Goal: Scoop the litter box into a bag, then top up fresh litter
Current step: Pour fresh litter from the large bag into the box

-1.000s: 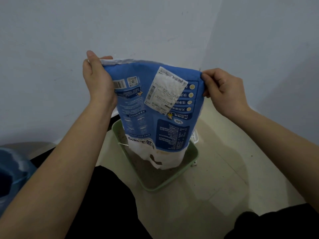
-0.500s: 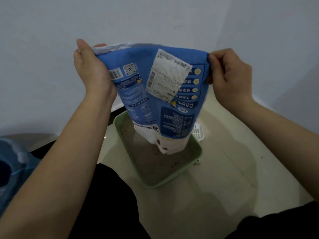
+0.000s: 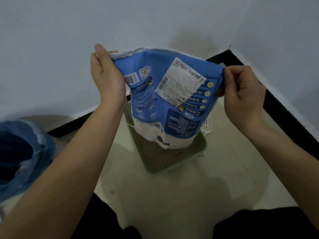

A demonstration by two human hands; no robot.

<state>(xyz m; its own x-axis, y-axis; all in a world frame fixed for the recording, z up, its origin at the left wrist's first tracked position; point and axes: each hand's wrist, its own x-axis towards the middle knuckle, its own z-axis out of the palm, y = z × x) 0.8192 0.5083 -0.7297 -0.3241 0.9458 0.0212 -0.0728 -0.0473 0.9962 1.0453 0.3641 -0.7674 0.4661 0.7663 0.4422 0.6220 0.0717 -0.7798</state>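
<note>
A blue and white litter bag hangs upside down, its torn white mouth just above the green litter box. My left hand grips the bag's upper left corner. My right hand pinches the upper right corner. A white shipping label sits on the bag's near face. Brownish-grey litter covers the floor of the box. A white slotted scoop shows behind the bag at the box's far right edge, mostly hidden.
A blue plastic bag stands open at the far left. White walls meet in a corner behind the box, with a black skirting strip along the floor. Pale floor tiles lie in front; my dark-clothed knees fill the bottom.
Both hands have lifted the bag slightly and its mouth has risen off the litter. The view has tilted down, showing more floor and the black skirting.
</note>
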